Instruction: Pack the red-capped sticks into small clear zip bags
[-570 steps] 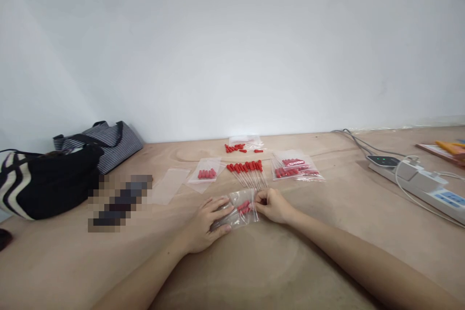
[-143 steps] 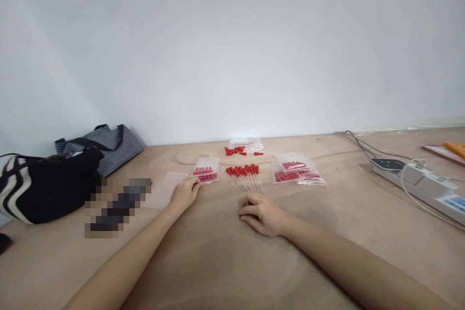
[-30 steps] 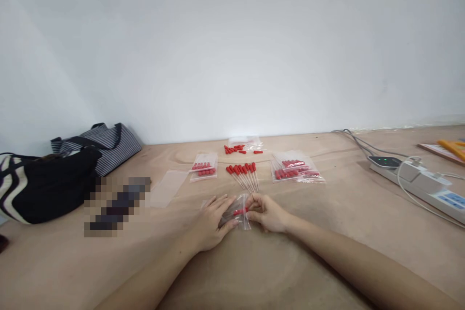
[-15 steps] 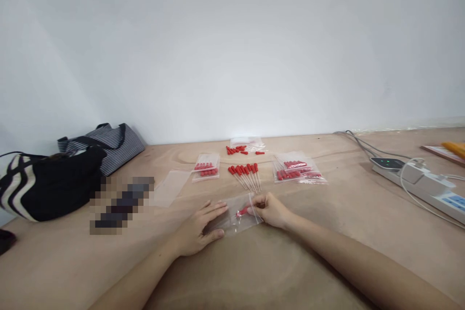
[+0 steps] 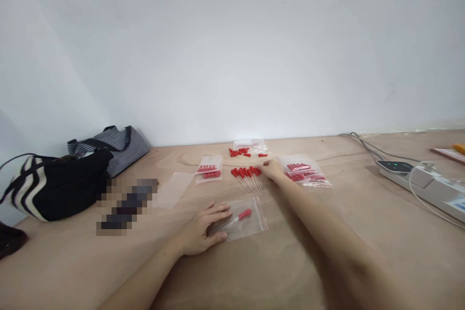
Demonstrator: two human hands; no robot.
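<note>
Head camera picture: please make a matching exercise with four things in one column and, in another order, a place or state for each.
Things:
1. left hand
2. right hand
3. striped bag
4. power strip

Places or states:
A. far left, against the wall
B. at the loose row of red-capped droppers
C. right side, with cables
D. pressing the clear bag that holds one dropper

Pairs: 1-D, 2-B, 3-A, 4-C
</note>
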